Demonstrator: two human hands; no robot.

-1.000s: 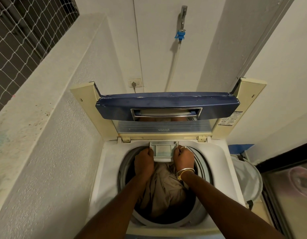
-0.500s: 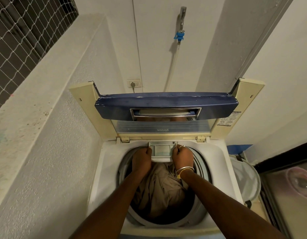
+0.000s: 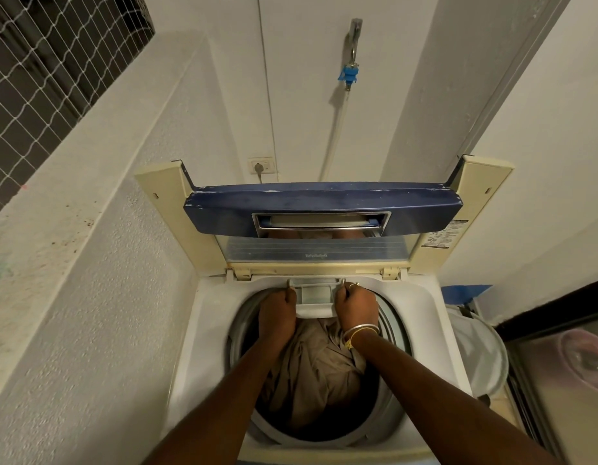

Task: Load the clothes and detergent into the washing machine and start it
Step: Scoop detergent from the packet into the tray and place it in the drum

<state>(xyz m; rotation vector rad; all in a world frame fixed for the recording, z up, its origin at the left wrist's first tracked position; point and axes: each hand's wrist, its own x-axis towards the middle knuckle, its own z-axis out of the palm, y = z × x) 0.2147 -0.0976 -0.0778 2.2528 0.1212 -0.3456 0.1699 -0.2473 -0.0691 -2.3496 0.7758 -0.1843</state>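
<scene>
The white top-loading washing machine point(image 3: 210, 330) stands in front of me with its blue-edged lid point(image 3: 321, 206) folded up at the back. Beige clothes point(image 3: 311, 370) lie in the drum. At the drum's back rim the small grey detergent drawer point(image 3: 316, 295) sticks out over the opening. My left hand point(image 3: 277, 313) grips the drawer's left side and my right hand point(image 3: 354, 308), with bangles on the wrist, grips its right side. Both forearms reach over the drum.
A rough white wall and ledge run along the left, with a netted window above. A tap point(image 3: 351, 72) with a hose and a wall socket point(image 3: 261, 166) sit behind the machine. A white laundry basket point(image 3: 475, 350) stands to the right, beside a glass door.
Both hands and the drawer have shifted slightly toward the back rim; the drawer sits a little further in.
</scene>
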